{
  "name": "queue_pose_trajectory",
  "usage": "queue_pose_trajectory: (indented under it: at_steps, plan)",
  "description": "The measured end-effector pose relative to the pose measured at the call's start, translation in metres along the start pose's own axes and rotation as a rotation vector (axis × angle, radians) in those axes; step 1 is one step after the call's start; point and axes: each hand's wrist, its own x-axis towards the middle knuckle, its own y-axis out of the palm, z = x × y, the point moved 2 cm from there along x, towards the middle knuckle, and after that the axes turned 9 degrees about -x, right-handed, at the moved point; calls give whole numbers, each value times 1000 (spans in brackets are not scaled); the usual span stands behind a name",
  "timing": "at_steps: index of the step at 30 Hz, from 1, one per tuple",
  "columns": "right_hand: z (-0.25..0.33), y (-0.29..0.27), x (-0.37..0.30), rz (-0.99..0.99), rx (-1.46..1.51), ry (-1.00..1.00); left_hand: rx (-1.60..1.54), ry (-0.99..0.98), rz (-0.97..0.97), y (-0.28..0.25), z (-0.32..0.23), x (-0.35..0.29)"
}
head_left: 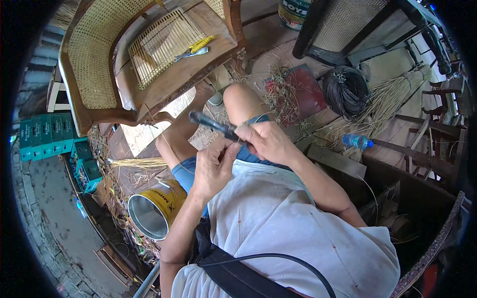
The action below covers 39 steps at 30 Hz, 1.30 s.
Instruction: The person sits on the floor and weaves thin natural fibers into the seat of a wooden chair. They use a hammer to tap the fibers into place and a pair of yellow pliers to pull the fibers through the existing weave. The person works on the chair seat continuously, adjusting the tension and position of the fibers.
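From my remote seat I watch both bare hands working close together above the lap, in front of the white shirt. The right hand [266, 141] is closed around one end of a dark hand tool [212, 124], its thumb pressed along the near end while the rest sticks out toward the upper left, over the legs. The left hand [214, 168] sits just beside it, lower and nearer the body, thumb and forefinger pinched on what looks like a thin strand [239, 142], too fine for me to trace clearly.

Beyond the knees I have a carved wooden armchair [186, 74] with woven cane panels in its back. A pale cane lattice [161, 47] spans part of the seat, and a yellow-handled tool [201, 44] lies at its right edge. A yellow bucket [171, 194] rests tipped on its side left of the person, its mouth toward the lower left. Near it is a bundle of yellowish strands [139, 162], and farther left stand stacked green boxes [47, 133].

On the right I make out a tangle of cane scraps [282, 97] partly over a red board [310, 85], then a coil of black cord [345, 93] just beside it. A long sheaf of pale cane [397, 94] stretches past the coil, and a clear blue bottle [355, 141] lies nearer the person.
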Motion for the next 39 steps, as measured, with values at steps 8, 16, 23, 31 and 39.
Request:
queue_pose_trajectory:
  at_steps: [8, 16, 23, 31, 39]
  plan:
    - [4, -9, 7, 125, 190, 55, 21, 13, -5, -17, -15, -29]
    - [2, -37, 18, 34, 372, 103, 62, -89, 51, -46, -36, -74]
    - [-1, -94, 27, -138, 362, 35, -38, -197, 66, -82, -35, -126]
    - [24, -68, 16, -201, -74, -55, 322, -10, 282, -119, -27, -51]
    - [36, -17, 8, -194, -99, -175, -249, -169, 117, -13, -11, 37]
